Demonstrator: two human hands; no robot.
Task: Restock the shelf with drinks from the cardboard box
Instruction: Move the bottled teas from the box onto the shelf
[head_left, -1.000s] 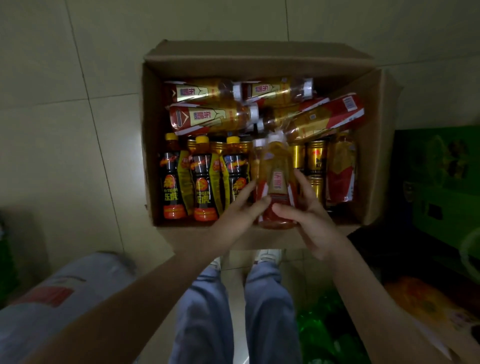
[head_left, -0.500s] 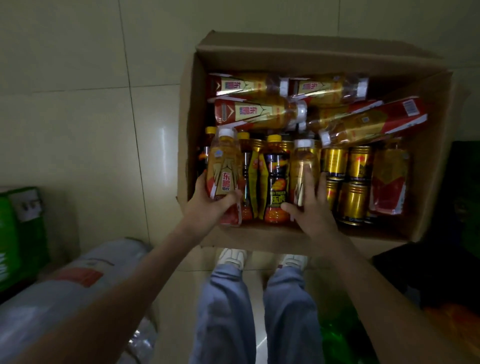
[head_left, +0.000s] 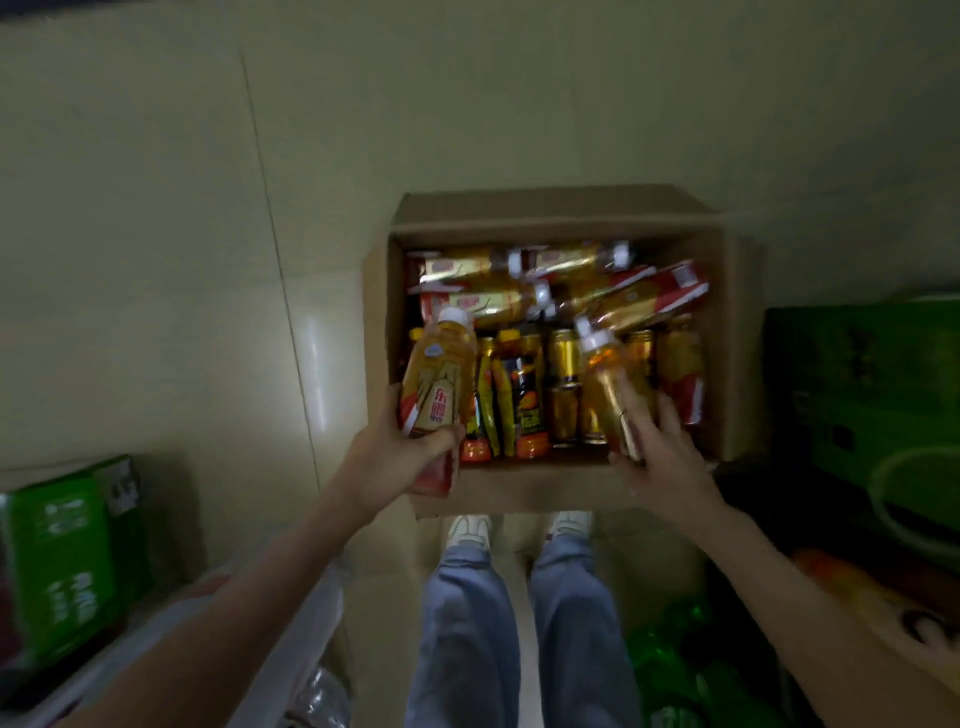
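Over the near edge of the cardboard box (head_left: 519, 491), I see the left hand (head_left: 395, 462) curled around an upright orange bottle (head_left: 441, 384), white cap on top. The right hand (head_left: 662, 462) grasps a second bottle (head_left: 610, 384), tilted and blurred, above the gold cans (head_left: 563, 358).

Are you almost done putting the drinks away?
Not nearly. Done: no shelf shows, so I can't tell. In hand: the left hand grips a bottle, and the right hand holds a second bottle, blurred. Left: the box holds many lying bottles and cans.
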